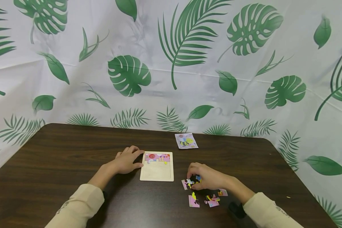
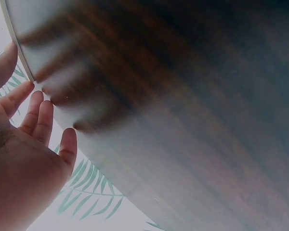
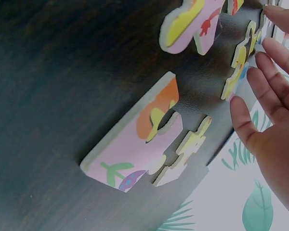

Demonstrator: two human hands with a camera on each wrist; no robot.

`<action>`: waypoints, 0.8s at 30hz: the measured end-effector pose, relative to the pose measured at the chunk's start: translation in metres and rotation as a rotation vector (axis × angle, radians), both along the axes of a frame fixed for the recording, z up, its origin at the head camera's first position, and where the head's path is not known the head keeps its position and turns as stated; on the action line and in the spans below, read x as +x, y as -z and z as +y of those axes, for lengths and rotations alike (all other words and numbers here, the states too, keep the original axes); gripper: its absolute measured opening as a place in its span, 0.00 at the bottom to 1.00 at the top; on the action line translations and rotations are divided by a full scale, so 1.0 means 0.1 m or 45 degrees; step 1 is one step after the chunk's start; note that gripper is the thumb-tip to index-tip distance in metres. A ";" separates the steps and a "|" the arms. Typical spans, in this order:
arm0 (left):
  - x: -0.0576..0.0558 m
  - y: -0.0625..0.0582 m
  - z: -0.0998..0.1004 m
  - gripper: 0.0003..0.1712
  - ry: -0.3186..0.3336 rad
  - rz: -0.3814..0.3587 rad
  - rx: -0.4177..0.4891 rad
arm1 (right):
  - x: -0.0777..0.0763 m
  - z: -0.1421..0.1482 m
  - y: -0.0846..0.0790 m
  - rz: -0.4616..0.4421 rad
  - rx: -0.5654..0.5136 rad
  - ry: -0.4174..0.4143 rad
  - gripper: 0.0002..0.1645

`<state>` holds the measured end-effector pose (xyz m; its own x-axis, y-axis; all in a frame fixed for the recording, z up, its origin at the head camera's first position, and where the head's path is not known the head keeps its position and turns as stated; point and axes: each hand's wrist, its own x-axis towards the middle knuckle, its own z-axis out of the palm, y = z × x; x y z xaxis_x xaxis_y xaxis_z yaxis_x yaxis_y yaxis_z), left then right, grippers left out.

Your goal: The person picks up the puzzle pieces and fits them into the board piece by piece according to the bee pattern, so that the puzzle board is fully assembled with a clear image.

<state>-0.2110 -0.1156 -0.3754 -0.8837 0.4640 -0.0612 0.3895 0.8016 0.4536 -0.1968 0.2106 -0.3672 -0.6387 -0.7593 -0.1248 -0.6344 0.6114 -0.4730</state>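
A wooden puzzle tray (image 1: 156, 181) lies flat, its top row filled with pink printed pieces. At its left edge rests my left hand (image 1: 127, 161), index fingertip by the upper corner and thumb lower on the rim. The left wrist view shows that hand (image 2: 31, 144) with fingers loosely extended. To the right of the tray, my right hand (image 1: 206, 176) pinches a jigsaw piece (image 1: 189, 182) between thumb and fingertips. Another piece (image 1: 198, 179), blue and yellow, lies partly under its fingers. The right wrist view shows the hand (image 3: 277, 103) beside several loose pieces.
A yellow-and-pink piece (image 1: 194, 201) and a pink piece (image 1: 213, 202) lie nearer me, with another piece (image 1: 223, 192) beside the right wrist. Behind the tray lies a picture card (image 1: 186, 141) with a bee. A leaf-print cloth (image 1: 148, 104) hangs behind the dark table (image 1: 60, 152).
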 end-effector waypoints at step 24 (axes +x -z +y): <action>0.00 -0.01 0.00 0.29 0.002 -0.005 -0.004 | -0.01 0.00 0.01 0.021 0.015 0.014 0.11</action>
<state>-0.2115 -0.1157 -0.3749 -0.8828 0.4652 -0.0660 0.3890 0.8024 0.4527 -0.1975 0.2102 -0.3679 -0.6489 -0.7509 -0.1232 -0.6352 0.6237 -0.4555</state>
